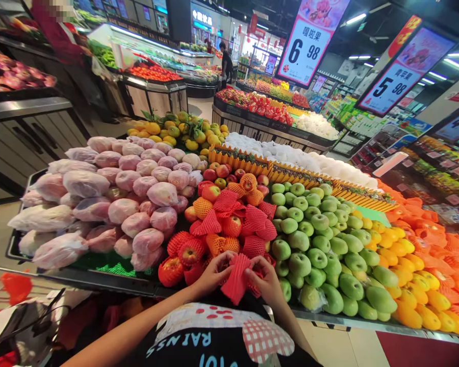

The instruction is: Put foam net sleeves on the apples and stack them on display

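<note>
Both my hands meet at the front edge of the apple pile, closed on a red foam fruit sleeve [236, 281]. My left hand [215, 273] pinches the sleeve's left side, and my right hand [266, 279] grips its right side. The netting hangs down in a narrow shape between them; whether fruit is inside I cannot make out. Just beyond lie red apples [192, 251], several wrapped in red or orange foam nets. Green apples [300, 264] fill the section to the right of my right hand.
Bagged pinkish fruit [93, 209] is heaped on the left. Yellow-green citrus [192, 145] sits at the back. Yellow fruit [409, 313] and orange-netted fruit [428, 229] lie to the right. Price signs [309, 43] hang overhead. A person [65, 46] stands far left, another [226, 63] farther back.
</note>
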Available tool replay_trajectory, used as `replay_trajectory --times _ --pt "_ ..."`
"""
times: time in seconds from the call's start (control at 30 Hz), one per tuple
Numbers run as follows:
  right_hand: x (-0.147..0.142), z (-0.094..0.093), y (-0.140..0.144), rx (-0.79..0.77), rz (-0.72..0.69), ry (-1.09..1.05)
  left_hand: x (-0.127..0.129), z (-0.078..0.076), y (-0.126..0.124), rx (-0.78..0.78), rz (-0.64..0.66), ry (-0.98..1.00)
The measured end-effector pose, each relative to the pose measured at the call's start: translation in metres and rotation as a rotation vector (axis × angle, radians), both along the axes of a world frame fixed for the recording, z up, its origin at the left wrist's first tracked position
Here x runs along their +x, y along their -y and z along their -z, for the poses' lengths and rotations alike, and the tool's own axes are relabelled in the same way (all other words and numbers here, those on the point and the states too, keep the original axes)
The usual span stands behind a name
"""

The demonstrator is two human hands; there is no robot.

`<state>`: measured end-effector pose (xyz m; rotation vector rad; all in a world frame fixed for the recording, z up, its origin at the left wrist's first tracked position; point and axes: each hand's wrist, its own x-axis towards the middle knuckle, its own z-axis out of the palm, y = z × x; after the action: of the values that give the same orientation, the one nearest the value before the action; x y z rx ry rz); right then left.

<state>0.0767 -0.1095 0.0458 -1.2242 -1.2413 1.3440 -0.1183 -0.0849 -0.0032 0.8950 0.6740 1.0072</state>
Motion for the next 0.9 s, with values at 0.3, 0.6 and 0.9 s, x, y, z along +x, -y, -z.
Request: replay_trajectory --times 0.3,0.6,0.9 --pt "-0.029 0.034 0.007 -0.282 -0.043 -0.283 -0.017 -0.007 -0.022 -0.128 -0.068 0.017" --pt "-0.04 0.031 0.01 -0.425 -0.104 -0.424 -0.11 -0.026 -0.111 0.473 -0.426 -1.255" --pt "-0.037 0.034 -0.001 -0.334 -0.023 -0.33 -0.131 0.023 -0.155 0.576 -0.185 -1.61"
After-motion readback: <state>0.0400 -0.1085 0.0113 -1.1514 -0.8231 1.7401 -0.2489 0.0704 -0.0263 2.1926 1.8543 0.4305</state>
